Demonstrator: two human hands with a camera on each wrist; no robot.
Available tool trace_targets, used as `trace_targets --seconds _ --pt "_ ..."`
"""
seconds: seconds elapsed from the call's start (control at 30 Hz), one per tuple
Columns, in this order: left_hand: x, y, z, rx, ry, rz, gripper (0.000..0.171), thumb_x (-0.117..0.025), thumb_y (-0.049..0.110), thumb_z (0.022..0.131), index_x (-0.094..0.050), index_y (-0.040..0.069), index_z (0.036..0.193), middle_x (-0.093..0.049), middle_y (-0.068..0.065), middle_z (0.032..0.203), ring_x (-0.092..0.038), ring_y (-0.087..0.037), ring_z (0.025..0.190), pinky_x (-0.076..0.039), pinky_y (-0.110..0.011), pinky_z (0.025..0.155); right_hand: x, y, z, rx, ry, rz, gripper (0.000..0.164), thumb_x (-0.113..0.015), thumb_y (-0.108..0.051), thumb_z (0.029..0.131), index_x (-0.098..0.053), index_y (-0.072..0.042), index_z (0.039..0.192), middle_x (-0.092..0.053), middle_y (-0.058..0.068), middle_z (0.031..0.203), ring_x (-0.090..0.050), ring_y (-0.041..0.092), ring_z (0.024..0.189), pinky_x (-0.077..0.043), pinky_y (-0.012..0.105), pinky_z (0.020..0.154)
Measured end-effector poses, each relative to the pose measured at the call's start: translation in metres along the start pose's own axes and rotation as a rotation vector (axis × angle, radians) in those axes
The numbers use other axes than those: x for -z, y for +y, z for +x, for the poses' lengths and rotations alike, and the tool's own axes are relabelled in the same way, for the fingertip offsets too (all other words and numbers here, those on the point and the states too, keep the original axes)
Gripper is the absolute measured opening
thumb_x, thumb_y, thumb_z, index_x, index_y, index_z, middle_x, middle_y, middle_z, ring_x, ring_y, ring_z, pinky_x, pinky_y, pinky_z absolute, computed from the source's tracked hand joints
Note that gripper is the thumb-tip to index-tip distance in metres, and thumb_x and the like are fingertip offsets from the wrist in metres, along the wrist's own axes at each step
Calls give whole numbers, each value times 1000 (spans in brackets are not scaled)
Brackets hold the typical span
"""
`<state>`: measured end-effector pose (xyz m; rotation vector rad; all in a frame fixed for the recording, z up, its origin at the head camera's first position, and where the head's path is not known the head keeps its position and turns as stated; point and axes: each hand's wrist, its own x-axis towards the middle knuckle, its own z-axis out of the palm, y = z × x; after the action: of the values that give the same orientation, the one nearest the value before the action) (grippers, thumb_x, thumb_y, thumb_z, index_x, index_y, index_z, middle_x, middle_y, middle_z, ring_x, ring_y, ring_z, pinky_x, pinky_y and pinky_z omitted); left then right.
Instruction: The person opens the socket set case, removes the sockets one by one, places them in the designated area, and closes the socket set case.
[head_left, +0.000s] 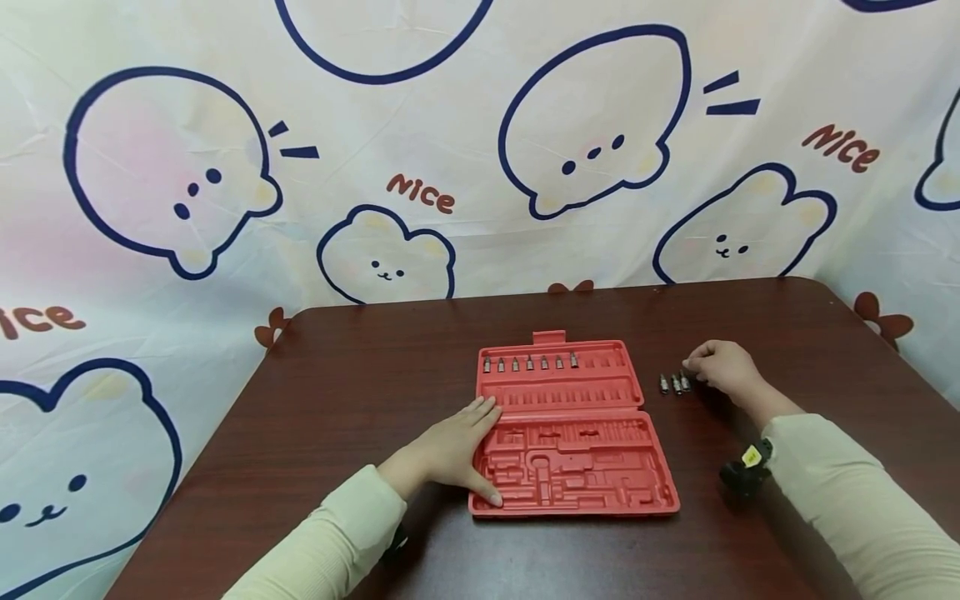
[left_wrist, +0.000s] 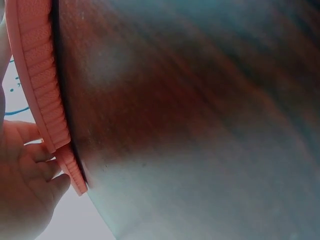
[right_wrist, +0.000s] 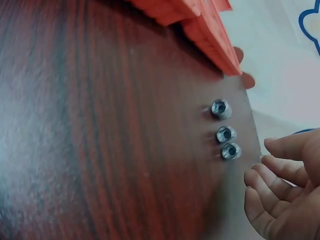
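Note:
A red plastic tool case lies opened flat on the table, its lid part towards the back. Across its left edge rests my left hand, fingers spread and thumb on the near-left corner. In the left wrist view those fingers touch the case's side. Three small silver metal sockets stand on the table to the right of the case; their hollow ends show in the right wrist view. Right beside them hovers my right hand, its fingers loosely bent, with nothing visible between the fingertips.
Several similar metal sockets stand in a row in the case's back slots. Moulded recesses fill the near half. The dark brown wooden table meets a cartoon-printed cloth at its back edge. A black wrist device hangs under the right sleeve.

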<state>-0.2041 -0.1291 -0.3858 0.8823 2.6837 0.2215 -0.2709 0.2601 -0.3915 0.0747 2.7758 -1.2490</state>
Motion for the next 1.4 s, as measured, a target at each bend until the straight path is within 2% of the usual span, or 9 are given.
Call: trace_targets --seconds 0.4,0.77,1.03,1.2,1.4 --pt "-1 -1 0 -6 3 -7 117 -61 71 51 -17 6 138 -12 -9 143 -5 -21 130 -19 -37 100 -12 -38 4 1 -82 123 34 -47 -19 89 -49 9 107 -53 23 101 -54 24 83 -46 35 72" --pt "-2 -5 -1 -33 15 -13 117 -59 72 53 -14 5 138 -9 -10 143 -4 -22 129 -18 -37 100 -40 -71 22 18 -157 225 32 -45 -17 90 -50 8 110 -51 25 107 -51 31 93 -42 38 80" --pt "-4 -4 -2 -45 7 16 117 -57 72 55 -12 5 139 -7 -10 143 -1 -21 129 -14 -34 102 -67 -80 33 -2 -167 191 32 -47 -18 88 -54 6 108 -54 19 104 -50 27 89 -42 34 73" --pt "-4 -4 -2 -42 4 23 116 -58 71 55 -12 5 139 -6 -10 143 -1 -21 129 -14 -34 102 -78 -83 37 42 -151 159 31 -48 -17 88 -56 6 106 -52 19 106 -47 27 89 -40 34 71" --pt "-4 -3 -2 -39 -1 17 116 -58 71 55 -11 5 139 -6 -10 143 -1 -21 129 -15 -34 101 -88 -90 44 62 -159 54 27 -47 -14 89 -57 6 105 -55 15 91 -46 20 68 -39 28 58"
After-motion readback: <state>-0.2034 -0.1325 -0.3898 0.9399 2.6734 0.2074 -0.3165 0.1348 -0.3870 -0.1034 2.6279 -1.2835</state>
